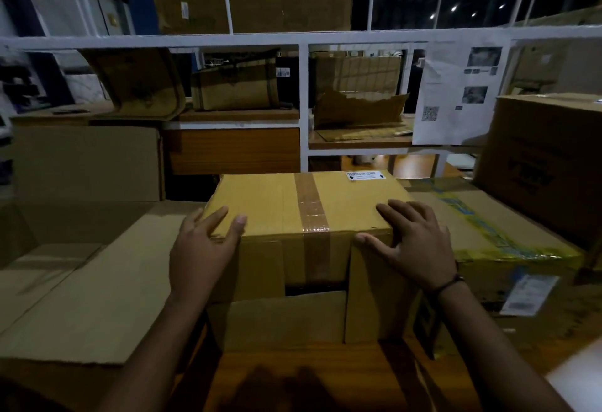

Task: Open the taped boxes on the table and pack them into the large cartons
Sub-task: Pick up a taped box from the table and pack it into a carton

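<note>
A yellow-brown taped box (277, 203) stands in the middle, a strip of clear tape running over its top and down its front face. It sits between the raised flaps of a carton (280, 317) on the wooden table. My left hand (203, 245) holds the box's near left top corner, fingers on top and thumb on the lid. My right hand (410, 242) lies on the near right top corner, fingers spread flat, thumb at the front edge. A white label (365, 176) is stuck at the far right of the lid.
A large open carton (81, 281) with wide flaps lies at the left. At the right lies a flat box with blue-yellow tape (488, 229), and a tall carton (547, 163) stands behind it. A white shelf frame (303, 98) with cardboard pieces rises behind.
</note>
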`<state>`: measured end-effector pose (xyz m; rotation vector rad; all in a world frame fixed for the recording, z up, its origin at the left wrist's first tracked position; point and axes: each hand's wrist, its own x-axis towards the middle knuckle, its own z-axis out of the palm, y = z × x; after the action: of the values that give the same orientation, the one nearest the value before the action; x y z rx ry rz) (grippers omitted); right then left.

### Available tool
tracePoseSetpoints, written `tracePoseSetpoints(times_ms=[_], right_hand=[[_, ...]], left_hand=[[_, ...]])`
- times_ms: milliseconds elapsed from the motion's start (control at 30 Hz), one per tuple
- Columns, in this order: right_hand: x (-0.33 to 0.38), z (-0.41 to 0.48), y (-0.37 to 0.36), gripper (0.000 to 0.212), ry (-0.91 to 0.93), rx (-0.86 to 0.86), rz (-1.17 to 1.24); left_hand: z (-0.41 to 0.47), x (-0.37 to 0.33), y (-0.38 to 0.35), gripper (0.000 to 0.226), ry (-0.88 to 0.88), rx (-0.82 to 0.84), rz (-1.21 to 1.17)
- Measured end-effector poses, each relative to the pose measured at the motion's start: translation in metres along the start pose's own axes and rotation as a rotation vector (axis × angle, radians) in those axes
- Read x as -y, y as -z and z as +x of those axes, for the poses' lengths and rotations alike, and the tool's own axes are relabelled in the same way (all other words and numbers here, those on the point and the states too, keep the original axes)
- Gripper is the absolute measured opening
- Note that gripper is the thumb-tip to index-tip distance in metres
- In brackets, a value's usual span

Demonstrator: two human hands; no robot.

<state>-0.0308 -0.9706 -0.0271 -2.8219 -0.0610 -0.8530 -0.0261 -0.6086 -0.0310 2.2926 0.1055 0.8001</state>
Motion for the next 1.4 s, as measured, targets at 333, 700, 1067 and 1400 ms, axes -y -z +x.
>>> tracePoseSetpoints(times_ms=[333, 700, 1067, 1400], right_hand=[[0.004, -0.013, -0.006, 0.093, -0.004, -0.144, 0.089], [0.024, 0.043, 0.011, 0.071, -0.110, -0.263, 0.159], [0.007, -0.002, -0.035, 0.101, -0.137, 0.289, -0.087], [0.008, 0.001, -0.030, 0.111, -0.100, 0.300, -0.058]], left_hand=[[-0.024, 0.003, 0.004, 0.073, 0.017, -0.121, -0.157], [0.021, -0.021, 0.011, 0.066, -0.023, -0.001, -0.047], [-0.017, 0.017, -0.029, 0.070, 0.167, 0.277, 0.231], [-0.015, 0.002, -0.008, 0.071, 0.199, 0.329, 0.336]])
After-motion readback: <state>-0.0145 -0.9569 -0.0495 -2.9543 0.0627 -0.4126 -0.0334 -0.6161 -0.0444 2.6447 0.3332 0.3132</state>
